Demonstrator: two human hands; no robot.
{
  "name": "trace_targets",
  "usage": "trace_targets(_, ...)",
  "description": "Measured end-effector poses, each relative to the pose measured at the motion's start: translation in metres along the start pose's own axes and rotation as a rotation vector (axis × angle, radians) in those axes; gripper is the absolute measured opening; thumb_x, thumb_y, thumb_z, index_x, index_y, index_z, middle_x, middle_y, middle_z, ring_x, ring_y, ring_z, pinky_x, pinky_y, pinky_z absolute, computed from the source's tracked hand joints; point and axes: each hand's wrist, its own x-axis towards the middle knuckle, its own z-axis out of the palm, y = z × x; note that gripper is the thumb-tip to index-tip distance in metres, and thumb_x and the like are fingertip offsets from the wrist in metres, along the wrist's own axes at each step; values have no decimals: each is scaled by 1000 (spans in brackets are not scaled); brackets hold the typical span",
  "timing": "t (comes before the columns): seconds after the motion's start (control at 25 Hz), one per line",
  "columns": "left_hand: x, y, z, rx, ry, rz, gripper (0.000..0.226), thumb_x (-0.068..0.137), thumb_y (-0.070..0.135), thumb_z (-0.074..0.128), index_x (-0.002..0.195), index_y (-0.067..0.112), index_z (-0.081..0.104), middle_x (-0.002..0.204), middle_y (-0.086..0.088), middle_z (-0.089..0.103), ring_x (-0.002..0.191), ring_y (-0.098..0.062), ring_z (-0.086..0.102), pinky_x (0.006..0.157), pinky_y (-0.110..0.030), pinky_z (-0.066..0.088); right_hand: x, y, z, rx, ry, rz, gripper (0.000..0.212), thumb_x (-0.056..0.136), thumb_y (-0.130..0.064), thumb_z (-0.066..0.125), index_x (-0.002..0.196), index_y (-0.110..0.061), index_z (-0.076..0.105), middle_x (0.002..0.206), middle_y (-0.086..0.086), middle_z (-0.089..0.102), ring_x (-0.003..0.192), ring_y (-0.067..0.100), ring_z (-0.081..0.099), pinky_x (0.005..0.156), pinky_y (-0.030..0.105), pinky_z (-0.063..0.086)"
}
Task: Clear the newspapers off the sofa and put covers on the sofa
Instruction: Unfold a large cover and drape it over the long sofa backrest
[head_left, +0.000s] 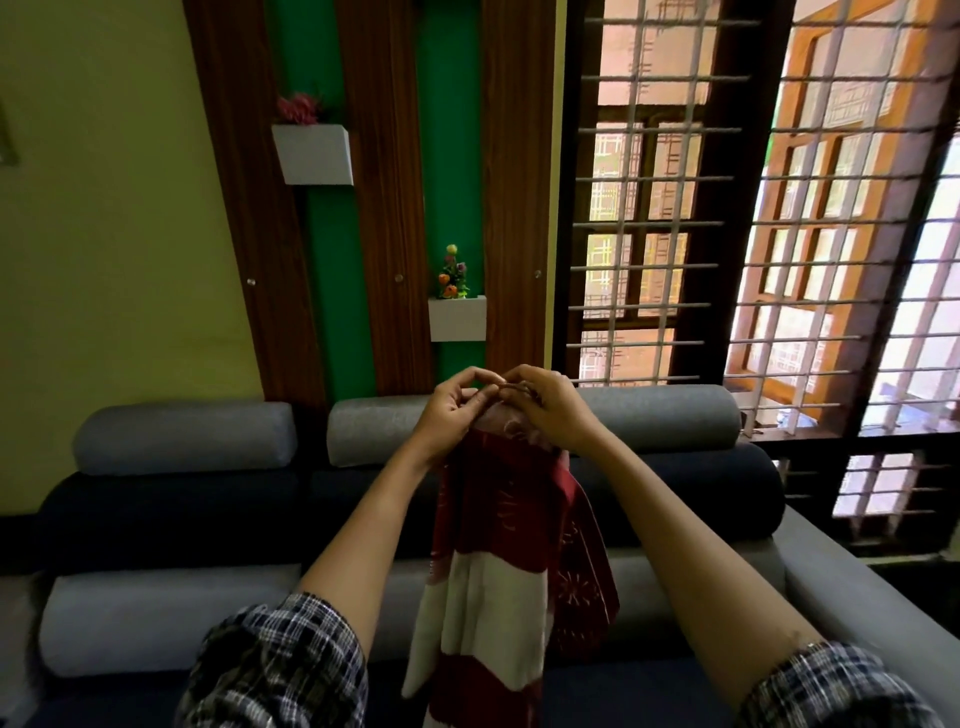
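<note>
A red and white patterned cover (493, 561) hangs bunched in front of me, above the grey and dark blue sofa (171, 519). My left hand (452, 410) and my right hand (545, 408) are raised side by side, and both pinch the cover's top edge between curled fingers. The cloth falls from my hands down past the sofa's backrest rolls to the frame's bottom edge. No newspapers are in view.
Behind the sofa is a wall of wood and green panels with two white planters (314, 153) (457, 317) holding flowers. A grilled window (727, 234) fills the right. The sofa's grey armrest (857, 597) runs along the right side.
</note>
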Motion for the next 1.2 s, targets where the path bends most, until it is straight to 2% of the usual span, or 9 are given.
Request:
trace_targets(0.2, -2, -1, 2, 272, -14, 7, 29, 89, 15, 60, 111, 32, 54, 88, -10, 70, 76, -19, 69, 64, -30, 57, -1, 3, -4, -13, 112, 11, 16, 91, -10, 57, 103, -1, 62, 91, 9, 66, 74, 12, 64, 62, 18, 53)
trace_targets(0.32, 4, -2, 5, 321, 45, -93, 2, 87, 18, 62, 89, 17, 63, 83, -13, 67, 77, -24, 64, 70, -39, 52, -4, 9, -2, -16, 168, 63, 15, 89, -15, 61, 100, -5, 63, 90, 6, 65, 81, 16, 62, 67, 27, 52)
trace_targets(0.4, 7, -6, 11, 324, 128, -239, 13, 86, 15, 63, 73, 16, 62, 82, -13, 66, 80, -25, 62, 75, -40, 51, -4, 9, -2, -66, 207, 155, 24, 84, -20, 67, 104, -9, 58, 93, 0, 57, 84, 12, 56, 71, 25, 49)
trace_targets(0.6, 18, 0, 24, -448, 540, -584, 21, 93, -1, 42, 77, 3, 54, 74, -14, 56, 60, -20, 56, 38, -21, 47, -13, 0, -7, 31, 165, 272, 22, 87, -30, 63, 96, -10, 58, 84, 0, 61, 79, 18, 64, 65, 23, 55)
trace_targets(0.72, 27, 9, 28, -615, 607, -554, 17, 93, -4, 36, 104, 0, 47, 95, -22, 55, 64, -27, 61, 41, -27, 52, -16, -4, 1, 189, -164, 343, 42, 83, -30, 67, 119, -13, 53, 107, 5, 62, 99, 20, 63, 74, 27, 56)
trace_targets(0.8, 27, 12, 31, -500, 628, -474, 24, 91, -2, 40, 112, 9, 43, 101, -18, 54, 74, -25, 62, 55, -34, 56, -17, -1, 10, 99, -81, 274, 37, 88, -17, 62, 123, -11, 52, 115, 11, 61, 106, 22, 60, 78, 26, 54)
trace_targets(0.92, 19, 11, 24, 117, 467, -179, 16, 82, 34, 66, 92, 22, 64, 101, -11, 64, 89, -21, 63, 76, -35, 55, -17, -5, 9, 47, 25, 155, 23, 94, -8, 50, 115, -4, 57, 106, 4, 63, 97, 12, 60, 74, 15, 48)
trace_targets(1.0, 12, 5, 13, 201, 256, -89, 29, 68, 56, 73, 83, 32, 66, 108, -8, 61, 97, -17, 61, 85, -34, 53, -14, -13, -2, 154, 42, 104, 16, 95, -6, 47, 105, 0, 58, 90, -2, 60, 80, 6, 57, 66, 14, 45)
trace_targets(1.2, -8, -13, 6, 162, -199, -328, 29, 80, 28, 69, 101, 10, 62, 103, -6, 66, 93, -16, 63, 79, -27, 52, -8, -30, -51, 661, 87, 155, 20, 92, -22, 46, 84, -5, 53, 73, 4, 51, 61, 5, 55, 57, 17, 46)
